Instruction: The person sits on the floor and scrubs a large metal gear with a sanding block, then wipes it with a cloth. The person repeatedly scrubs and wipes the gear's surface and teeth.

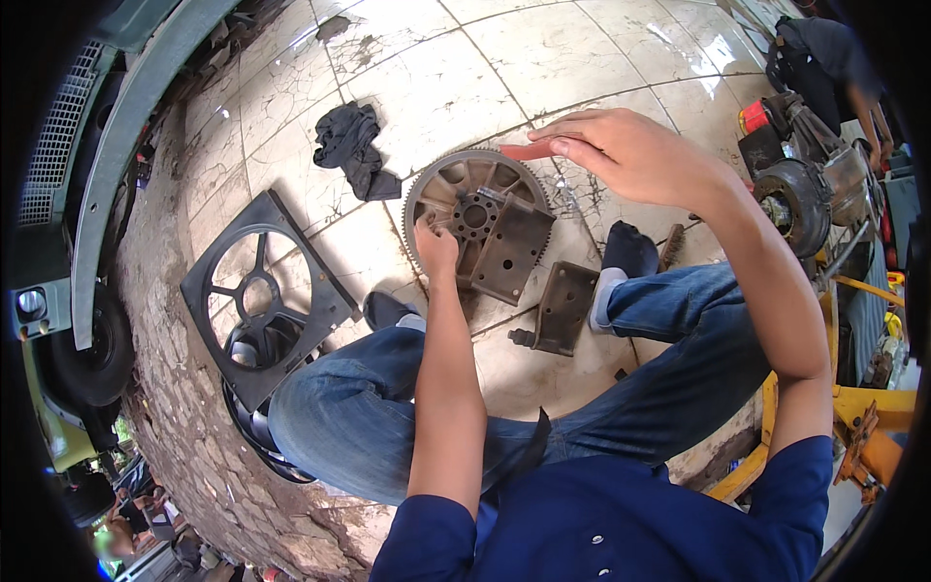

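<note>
A toothed flywheel (454, 177) stands tilted on the tiled floor between my feet, its spokes and bolt-holed hub facing me. My left hand (435, 246) is closed on its near left part, the fingertips partly hidden. At the upper right of the rim, my right hand (616, 155) pinches a thin, flat red strip (527, 151) between thumb and straight fingers. The strip's tip is close to the gear teeth; whether it touches them I cannot tell. A rusty steel plate with holes (516, 242) leans against the flywheel's lower right.
Another holed metal bracket (567, 308) lies by my right foot, near a brush (671, 246). To the left are a black fan shroud (226, 359) and a crumpled black cloth (351, 145). A large machine part (800, 199) and a bending person (824, 58) are at right.
</note>
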`<state>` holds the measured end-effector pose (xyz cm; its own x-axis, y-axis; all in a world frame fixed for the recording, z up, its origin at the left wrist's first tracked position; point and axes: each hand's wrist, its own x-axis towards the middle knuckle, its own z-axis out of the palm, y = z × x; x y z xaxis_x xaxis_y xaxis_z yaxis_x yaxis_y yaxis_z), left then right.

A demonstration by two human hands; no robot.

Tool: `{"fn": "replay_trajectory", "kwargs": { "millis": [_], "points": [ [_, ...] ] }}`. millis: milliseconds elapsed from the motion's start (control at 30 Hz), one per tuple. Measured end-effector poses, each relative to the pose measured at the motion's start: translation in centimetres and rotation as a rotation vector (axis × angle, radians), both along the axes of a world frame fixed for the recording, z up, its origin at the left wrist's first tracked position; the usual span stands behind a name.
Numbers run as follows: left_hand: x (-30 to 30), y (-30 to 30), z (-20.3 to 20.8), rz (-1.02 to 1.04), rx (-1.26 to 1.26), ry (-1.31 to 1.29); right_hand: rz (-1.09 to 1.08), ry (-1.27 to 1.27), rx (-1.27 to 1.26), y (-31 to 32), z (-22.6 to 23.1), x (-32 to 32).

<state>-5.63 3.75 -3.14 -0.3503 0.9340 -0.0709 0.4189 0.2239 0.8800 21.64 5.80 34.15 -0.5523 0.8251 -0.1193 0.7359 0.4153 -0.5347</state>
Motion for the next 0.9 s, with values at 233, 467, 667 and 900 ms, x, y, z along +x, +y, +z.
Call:
{"fn": "replay_trajectory", "kwargs": {
  "millis": [233, 467, 667, 900],
  "points": [
    [0.1, -3.9, 1.1, -0.310, -0.193, 0.558, 0.023, -0.084, -0.102, 0.2, -0.2, -0.1],
    [0.5, -1.6, 2.2, -0.031, -0.115, 0.494, 0.093, 0.015, -0.015, 0.3, -1.6, -0.8],
    [11.8, 4.1, 20.6, -0.006, 0.226, -0.848, -0.152, 0.266, 0.198, 1.3, -2.4, -0.4],
    [13.6, 1.7, 33.3, -0.175, 0.481, -0.875, -0.224, 0.480, 0.448, -1.0, 1.3, -2.2]
  ]
}}
